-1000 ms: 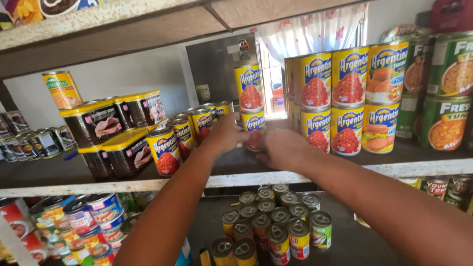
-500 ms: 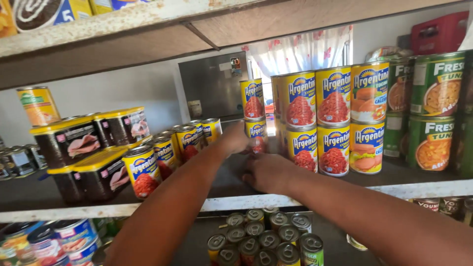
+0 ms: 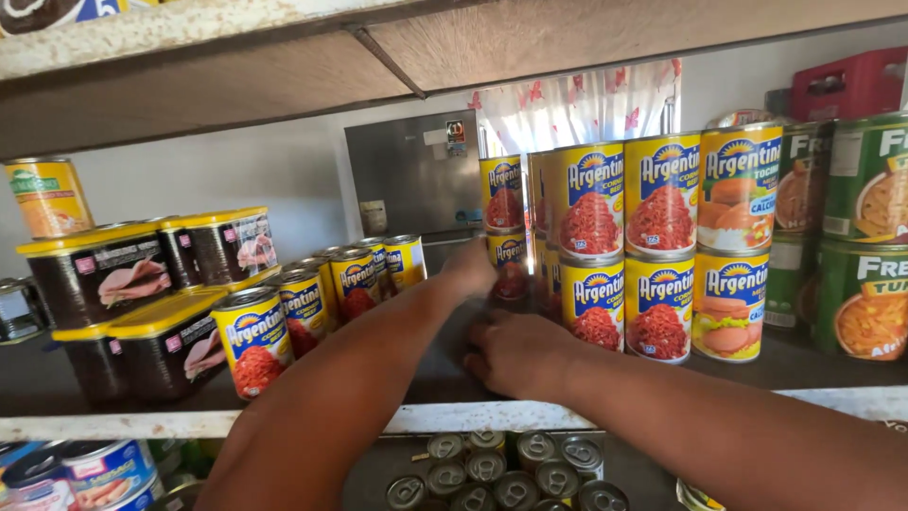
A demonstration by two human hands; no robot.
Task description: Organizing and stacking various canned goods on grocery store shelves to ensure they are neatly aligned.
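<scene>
Both hands have pushed deeper: left hand (image 3: 470, 268) now grasps a can (image 3: 509, 267) at the shelf's (image 3: 492, 416) back; right hand (image 3: 515, 352) rests loosely clenched, empty, near the front edge.

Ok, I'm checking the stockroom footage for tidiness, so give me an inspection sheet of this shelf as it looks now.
Surface: dark shelf board with a pale, chipped front edge; bare patch in the middle.
Job's things: stacked yellow-labelled cans, two high, at right; left hand reaches to a small can at the back, right hand rests low on the shelf.
Clutter: row of yellow cans and black rectangular tins at left; green cans far right.
Grippers: whether either hand grips anything cannot be told.
Cables: nothing seen.
Surroundings: grey metal cabinet, curtain, red crate behind; more cans on the shelf below.
</scene>
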